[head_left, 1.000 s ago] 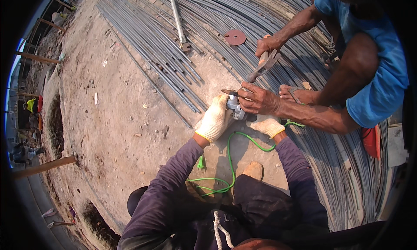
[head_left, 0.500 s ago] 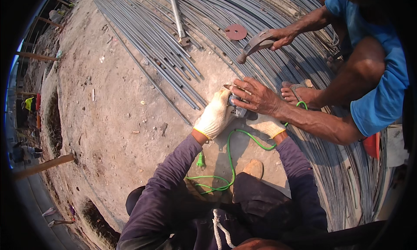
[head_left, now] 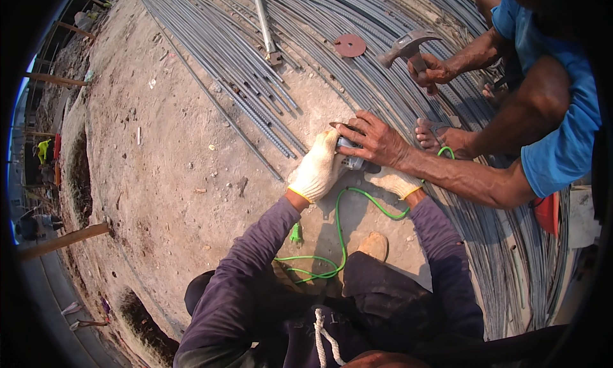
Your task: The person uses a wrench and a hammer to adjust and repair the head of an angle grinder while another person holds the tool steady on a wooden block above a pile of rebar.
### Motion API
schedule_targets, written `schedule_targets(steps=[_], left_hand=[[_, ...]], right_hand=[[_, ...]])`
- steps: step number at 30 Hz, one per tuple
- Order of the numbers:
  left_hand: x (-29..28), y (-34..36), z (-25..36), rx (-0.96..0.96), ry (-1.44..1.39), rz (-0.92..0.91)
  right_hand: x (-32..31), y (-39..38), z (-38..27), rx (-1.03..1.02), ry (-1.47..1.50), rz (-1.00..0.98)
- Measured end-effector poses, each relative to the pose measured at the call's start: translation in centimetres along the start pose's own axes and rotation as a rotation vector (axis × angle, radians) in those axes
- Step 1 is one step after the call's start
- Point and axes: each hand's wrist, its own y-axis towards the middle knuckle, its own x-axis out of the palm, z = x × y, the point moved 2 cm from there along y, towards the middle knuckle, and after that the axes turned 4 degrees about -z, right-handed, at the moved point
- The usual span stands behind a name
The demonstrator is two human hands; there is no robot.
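My left hand [head_left: 314, 171], in a white knit glove with a yellow cuff, is closed around the front of a grey angle grinder [head_left: 353, 163]. My right hand [head_left: 394, 182], gloved the same way, grips the tool's rear; its fingers are partly hidden. A co-worker's bare left hand [head_left: 378, 140] lies over the top of the grinder, covering much of it. Past my left thumb juts a thin dark edge [head_left: 340, 124], too covered to name. In the other hand the co-worker holds a claw hammer [head_left: 408, 47], raised above the steel bars.
Long steel rebars [head_left: 377, 80] spread across the far side and right. A reddish cutting disc [head_left: 350, 45] and a metal bar [head_left: 263, 20] lie on them. A green cord [head_left: 340, 224] loops near my boot [head_left: 373, 246], its plug [head_left: 295, 233] on the ground.
The co-worker's hammer has moved up and to the right, and its head has turned. My hands and the co-worker's left hand stay at the grinder.
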Motion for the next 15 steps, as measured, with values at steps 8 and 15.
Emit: schedule_targets(steps=[8, 15], left_hand=[[0.2, -0.2, 0.5, -0.039, -0.035, 0.004], [0.0, 1.8, 0.3, -0.054, -0.033, -0.066]], right_hand=[[-0.2, -0.2, 0.1, 0.053, 0.023, -0.233], [-2.3, 0.1, -2.1, 0.113, -0.088, -0.277]])
